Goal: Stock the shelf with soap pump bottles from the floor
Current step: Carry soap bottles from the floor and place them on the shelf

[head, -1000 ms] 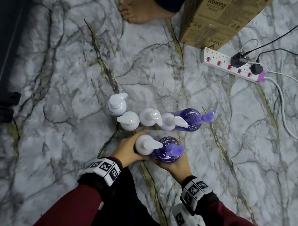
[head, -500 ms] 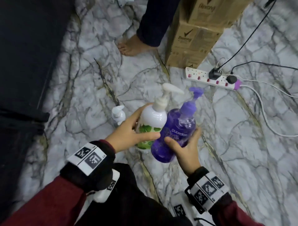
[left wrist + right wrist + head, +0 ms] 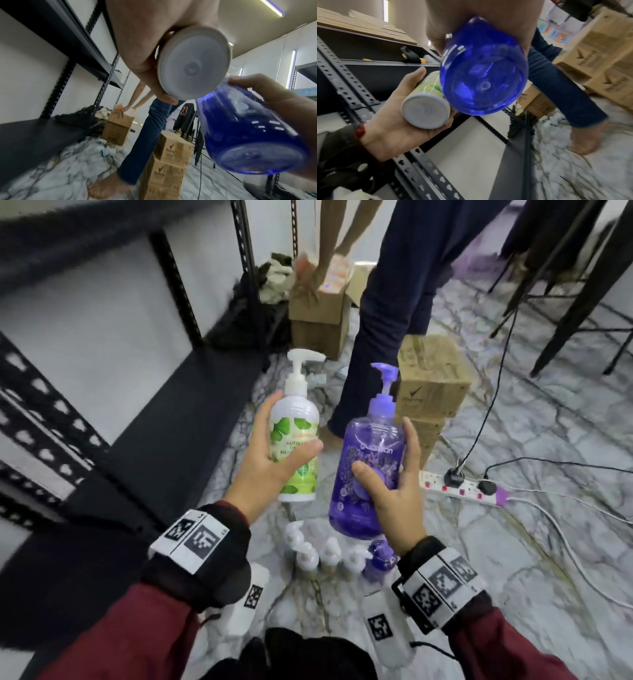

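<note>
The left hand (image 3: 270,463) grips the white bottle with the green leaf label (image 3: 297,440), thumb across the label and fingers curled behind the body; the bottle is upright, clear of the floor, beside the black metal shelf (image 3: 164,419). The right hand (image 3: 390,494) clasps the purple bottle (image 3: 368,460) likewise, thumb on its front, fingers wrapped round the far side, just beside the white one. Five more pump bottles (image 3: 329,556) stand in a row on the marble floor (image 3: 513,542) below both hands.
</note>
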### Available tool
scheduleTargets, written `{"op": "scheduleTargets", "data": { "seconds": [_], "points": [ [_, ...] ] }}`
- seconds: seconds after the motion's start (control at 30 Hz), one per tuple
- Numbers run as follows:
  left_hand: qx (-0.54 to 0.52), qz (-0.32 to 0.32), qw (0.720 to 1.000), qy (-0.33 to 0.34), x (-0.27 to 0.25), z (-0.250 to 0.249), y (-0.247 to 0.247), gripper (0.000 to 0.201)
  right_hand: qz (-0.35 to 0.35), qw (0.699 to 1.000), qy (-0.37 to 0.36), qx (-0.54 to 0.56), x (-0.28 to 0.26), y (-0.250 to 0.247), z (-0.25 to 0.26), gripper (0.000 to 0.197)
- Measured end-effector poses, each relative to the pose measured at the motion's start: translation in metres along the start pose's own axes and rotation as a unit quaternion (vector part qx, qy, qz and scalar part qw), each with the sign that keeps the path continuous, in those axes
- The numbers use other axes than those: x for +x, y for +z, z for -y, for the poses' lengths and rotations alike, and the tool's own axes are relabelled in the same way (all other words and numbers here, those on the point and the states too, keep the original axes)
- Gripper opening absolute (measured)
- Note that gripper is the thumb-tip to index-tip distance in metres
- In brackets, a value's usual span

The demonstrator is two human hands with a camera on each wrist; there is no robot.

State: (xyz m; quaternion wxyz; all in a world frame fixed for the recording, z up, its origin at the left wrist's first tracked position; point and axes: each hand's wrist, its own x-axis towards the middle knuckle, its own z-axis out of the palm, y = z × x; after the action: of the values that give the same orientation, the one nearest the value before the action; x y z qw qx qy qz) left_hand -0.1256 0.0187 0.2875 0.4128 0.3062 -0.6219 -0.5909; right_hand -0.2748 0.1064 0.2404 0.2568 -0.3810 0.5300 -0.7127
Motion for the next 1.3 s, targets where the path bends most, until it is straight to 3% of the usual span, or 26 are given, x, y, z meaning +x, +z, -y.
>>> {"op": "scheduleTargets", "data": {
  "seconds": [0.27,0.7,1.0,1.3],
  "points": [
    [0.075,-0.050,0.992,0.091,-0.040,-0.103,-0.024,0.079,0.081,0.994,-0.070,0.017,0.011,0.044,0.110,0.081],
    [0.164,-0.224,0.943,0.184,-0.148,-0.250,-0.103,0.079,0.217,0.962,-0.147,0.082,-0.027,0.154,0.239,0.072],
    [0.258,-0.402,0.860,0.182,-0.257,-0.303,-0.185,0.081,0.314,0.921,-0.163,0.165,-0.086,0.260,0.286,0.068],
    [0.304,-0.536,0.765,0.187,-0.353,-0.324,-0.233,0.082,0.425,0.871,-0.146,0.199,-0.161,0.338,0.314,0.070]
  ]
}}
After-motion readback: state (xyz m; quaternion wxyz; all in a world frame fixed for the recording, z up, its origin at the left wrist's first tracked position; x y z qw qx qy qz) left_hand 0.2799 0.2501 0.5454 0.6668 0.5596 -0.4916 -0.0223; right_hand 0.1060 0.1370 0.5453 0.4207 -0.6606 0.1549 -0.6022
